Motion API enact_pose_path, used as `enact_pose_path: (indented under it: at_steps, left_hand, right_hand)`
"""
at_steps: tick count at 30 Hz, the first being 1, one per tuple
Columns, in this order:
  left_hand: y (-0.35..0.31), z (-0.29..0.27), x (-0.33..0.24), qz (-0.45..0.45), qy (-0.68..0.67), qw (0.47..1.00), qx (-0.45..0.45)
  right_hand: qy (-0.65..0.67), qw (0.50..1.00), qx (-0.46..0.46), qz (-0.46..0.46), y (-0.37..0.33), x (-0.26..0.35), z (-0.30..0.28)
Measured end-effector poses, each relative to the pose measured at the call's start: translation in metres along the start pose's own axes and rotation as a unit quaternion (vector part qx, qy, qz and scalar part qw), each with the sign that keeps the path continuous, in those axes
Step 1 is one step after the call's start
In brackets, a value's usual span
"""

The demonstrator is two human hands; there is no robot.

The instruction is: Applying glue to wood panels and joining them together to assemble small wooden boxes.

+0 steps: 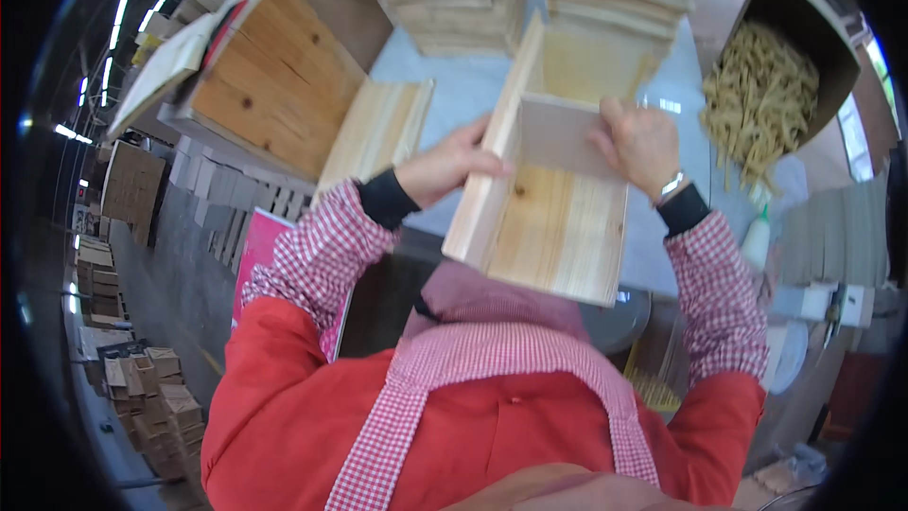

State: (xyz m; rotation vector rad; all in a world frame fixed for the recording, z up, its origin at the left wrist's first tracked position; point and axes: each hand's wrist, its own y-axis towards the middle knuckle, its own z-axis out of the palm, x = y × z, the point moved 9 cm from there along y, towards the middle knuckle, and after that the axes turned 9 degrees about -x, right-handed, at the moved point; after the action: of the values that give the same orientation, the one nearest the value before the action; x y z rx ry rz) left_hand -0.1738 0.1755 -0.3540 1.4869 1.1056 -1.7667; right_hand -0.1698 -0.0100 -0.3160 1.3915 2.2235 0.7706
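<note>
A partly assembled wooden box (pixel 558 227) of pale pine is held tilted above the table in front of me. My left hand (pixel 454 166) is closed on its left side board, thumb on the inside. Across the middle of the box stands a thin greyish divider panel (pixel 560 135). My right hand (pixel 641 147) is curled over the upper right end of this panel, fingers bent and thumb against its near face. The far compartment lies behind the panel, and its bottom is partly hidden. No board shows on the box's right side.
Stacks of wooden boards (pixel 445 0) rise at the back. A loose pine board (pixel 378 128) lies left, beside a large wooden box (pixel 274 76). At right are an open bin (pixel 804 47) of tan curled strips, a white glue bottle (pixel 756 241) and stacked grey panels (pixel 832 222).
</note>
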Motion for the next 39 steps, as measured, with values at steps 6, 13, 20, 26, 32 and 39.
enact_pose_path:
  at_steps: [6,13,20,26,32,39]
  left_hand:
    - [0.013,-0.008,0.013,-0.027,0.027,0.998,0.056]
    - [0.105,-0.186,-0.206,0.192,-0.337,0.904,-0.18]
    - [0.081,-0.23,-0.272,0.312,-0.518,0.758,-0.246]
    - [-0.023,-0.079,-0.21,0.349,-0.44,0.827,-0.03]
    - [-0.065,0.077,-0.101,0.178,-0.318,0.924,0.113]
    - [-0.098,0.142,-0.041,-0.053,-0.27,0.929,0.246]
  right_hand:
    - [0.025,0.999,0.04,0.022,-0.003,0.001,-0.002]
    - [0.043,0.981,-0.186,0.035,-0.01,0.0,-0.072]
    - [0.079,0.98,-0.165,0.082,-0.05,0.012,-0.096]
    - [0.348,0.902,-0.212,0.143,-0.019,0.052,-0.101]
    - [0.6,0.677,-0.368,0.215,-0.019,0.071,-0.07]
    - [0.571,0.521,-0.519,0.364,-0.097,0.042,-0.145]
